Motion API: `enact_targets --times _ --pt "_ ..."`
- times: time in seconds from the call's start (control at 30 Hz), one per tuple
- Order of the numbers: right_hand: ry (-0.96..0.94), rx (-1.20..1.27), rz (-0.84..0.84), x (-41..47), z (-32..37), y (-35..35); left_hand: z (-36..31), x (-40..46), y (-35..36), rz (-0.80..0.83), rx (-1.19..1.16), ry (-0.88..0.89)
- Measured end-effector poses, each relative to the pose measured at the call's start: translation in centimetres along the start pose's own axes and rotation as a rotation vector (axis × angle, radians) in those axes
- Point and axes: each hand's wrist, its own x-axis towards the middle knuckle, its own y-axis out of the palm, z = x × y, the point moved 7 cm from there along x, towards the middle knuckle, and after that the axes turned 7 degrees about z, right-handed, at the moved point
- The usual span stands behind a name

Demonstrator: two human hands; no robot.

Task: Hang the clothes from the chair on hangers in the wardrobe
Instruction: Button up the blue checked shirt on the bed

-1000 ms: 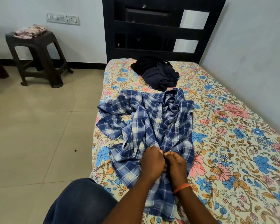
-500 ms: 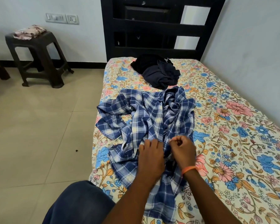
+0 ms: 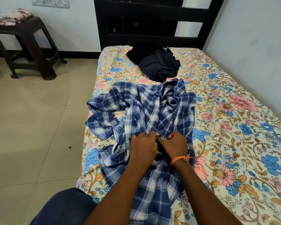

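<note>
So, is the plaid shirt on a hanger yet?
No, the plaid shirt lies crumpled on the bed, both hands gripping its front, with no hanger visible.

**Shirt spread on a bed, two hands at its middle**

A bed (image 3: 234,143) fills the centre and right, its long side running away from the viewer to a headboard (image 3: 152,21) against the back wall. A shirt (image 3: 144,111) lies crumpled on the near half of the bed, toward its left edge. Beyond it, near the headboard, sits a heap of clothes (image 3: 154,62), just touching the shirt's far end. The left hand (image 3: 143,148) and right hand (image 3: 173,146) rest side by side on the shirt's middle, fingers curled into the cloth. A band (image 3: 179,159) circles the right wrist. Left of the bed is floor (image 3: 31,127). At far left, by the back wall, stands a stool (image 3: 28,43) with a folded cloth (image 3: 13,17) on top. A knee (image 3: 63,208) shows at bottom left.
</note>
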Motion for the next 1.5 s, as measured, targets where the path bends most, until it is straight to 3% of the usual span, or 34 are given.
enact_targets --times 0.1,0.2,0.53,0.7,0.87,0.97,1.23,1.5 --pt "0.02 0.077 -0.017 0.5 -0.8 -0.1 1.5 1.1 0.2 0.016 -0.105 -0.118" --pt "0.05 0.312 -0.042 0.4 -2.8 -0.1 2.4 1.5 0.3 -0.005 -0.201 -0.2" --pt "0.121 0.704 -0.061 -0.7 -4.5 -0.2 2.9 1.7 1.2 0.017 -0.218 -0.3" --pt "0.081 0.68 -0.166 -2.2 -4.0 -0.9 1.8 0.7 0.7 0.034 -0.286 -0.265" --pt "-0.21 0.387 -0.222 -5.6 -1.4 -0.6 -0.5 -1.3 0.0 0.128 -0.279 -0.175" --pt "-0.293 0.306 -0.225 -7.6 -0.9 -0.3 -0.8 -2.3 -0.4 0.146 -0.325 -0.144" --pt "-0.299 0.352 -0.147 -8.7 -0.9 0.1 0.0 -3.4 -0.1 0.149 -0.47 -0.161" --pt "-0.061 0.651 -0.019 -7.8 -2.8 0.4 0.5 -3.3 0.8 0.12 -0.49 -0.204"
